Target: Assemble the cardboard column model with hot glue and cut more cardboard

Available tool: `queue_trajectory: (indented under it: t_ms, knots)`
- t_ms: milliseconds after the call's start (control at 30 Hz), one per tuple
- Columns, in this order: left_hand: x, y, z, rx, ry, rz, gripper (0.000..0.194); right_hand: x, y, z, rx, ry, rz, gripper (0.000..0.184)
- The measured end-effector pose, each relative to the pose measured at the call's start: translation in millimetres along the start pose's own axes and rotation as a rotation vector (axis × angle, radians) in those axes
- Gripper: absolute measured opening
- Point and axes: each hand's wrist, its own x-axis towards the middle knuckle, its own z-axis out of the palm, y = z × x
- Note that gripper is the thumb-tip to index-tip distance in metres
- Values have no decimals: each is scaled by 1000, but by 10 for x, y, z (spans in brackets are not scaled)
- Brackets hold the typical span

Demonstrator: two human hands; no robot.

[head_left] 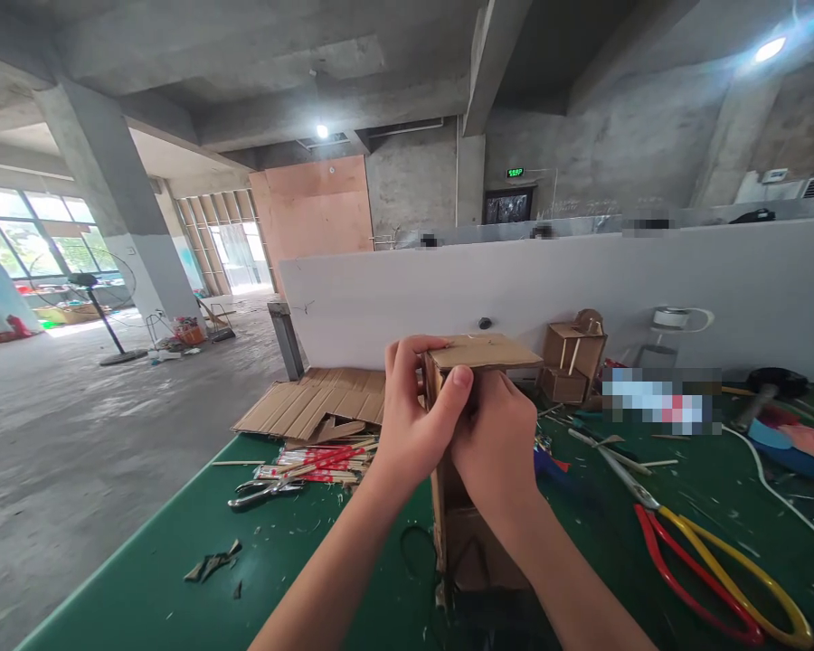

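Squarely in front of a worker, a brown cardboard structure [492, 351] stands upright at the counter [142, 597]. The left hand [411, 420] grasps its upper corner, thumb against the near edge of the top panel; the right hand [498, 438] curls just beneath that panel, its fingertips hidden, so whether they pinch anything cannot be told. Judging by its form, the piece is well advanced: a flat top and a side wall already meet. The rough, raw edges suggest that finishing remains, though the lower part is largely obscured.

To the left lie ridged corrugated cardboard sheets [326, 395], slim wooden sticks in red-and-white wrappers [329, 461], shiny metal pliers [266, 492] and jagged dark scraps [213, 562]. At right, long-bladed shears [644, 495] spread red and yellow loop handles. Behind, a smaller boxy cardboard model [562, 384] with pale sticks stands near a smooth white partition [380, 298].
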Motion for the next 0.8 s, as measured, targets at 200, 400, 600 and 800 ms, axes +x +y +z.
queue_trajectory:
  t_ms: [200, 400, 600, 800]
  knots:
    - [-24, -11, 7, -9, -9, 5, 34, -10, -27, -21, 25, 32, -11, 14]
    - [-42, -21, 20, -33, 2, 22, 32, -12, -27, -12, 23, 52, -19, 14]
    - [-36, -18, 26, -6, 14, 31, 32, 2, 0, -21, 2, 2, 20, 15]
    - [-29, -14, 9, -5, 21, 31, 36, 41, -27, -102, -16, -147, 51, 18]
